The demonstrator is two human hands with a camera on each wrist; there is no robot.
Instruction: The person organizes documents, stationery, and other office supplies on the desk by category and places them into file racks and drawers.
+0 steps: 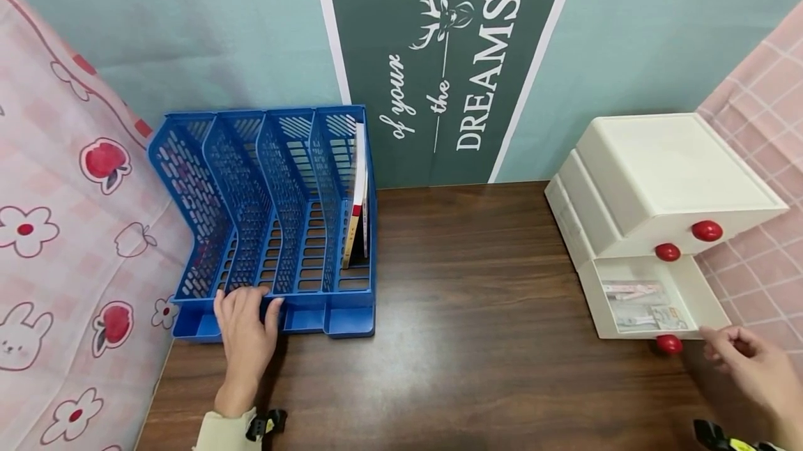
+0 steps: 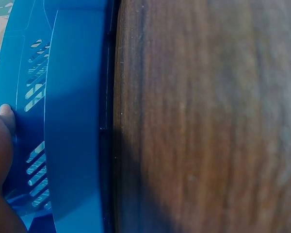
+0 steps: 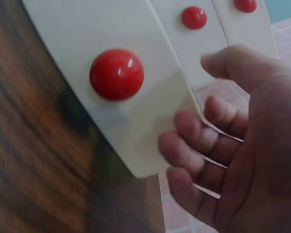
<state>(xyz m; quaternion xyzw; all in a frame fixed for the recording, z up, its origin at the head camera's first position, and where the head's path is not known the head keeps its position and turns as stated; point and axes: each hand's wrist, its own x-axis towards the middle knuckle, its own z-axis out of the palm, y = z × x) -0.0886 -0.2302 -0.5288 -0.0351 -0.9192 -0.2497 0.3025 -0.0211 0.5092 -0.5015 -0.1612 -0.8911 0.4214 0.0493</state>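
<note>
My left hand (image 1: 246, 329) lies at the front rail of a blue desktop file rack (image 1: 351, 297), fingers bent over the rail's top. In the left wrist view the thumb (image 2: 7, 116) presses against the slotted blue front. On the right stands a white drawer cabinet (image 1: 696, 158) with red knobs. Its bottom drawer (image 1: 721, 297) is pulled out and shows small clear packets (image 1: 640, 297) inside. My right hand (image 1: 749, 360) is beside that drawer's front right corner, fingers loosely bent, holding nothing. The drawer's red knob (image 3: 117, 74) is left of the fingers in the right wrist view.
Two thin books (image 1: 357, 200) lean in the rack's rightmost slot. Brown wood-grain table (image 1: 464, 284) lies between rack and cabinet. A printed cloth (image 1: 75, 228) hangs on the left, and a green wall covering (image 1: 439, 67) with lettering is behind.
</note>
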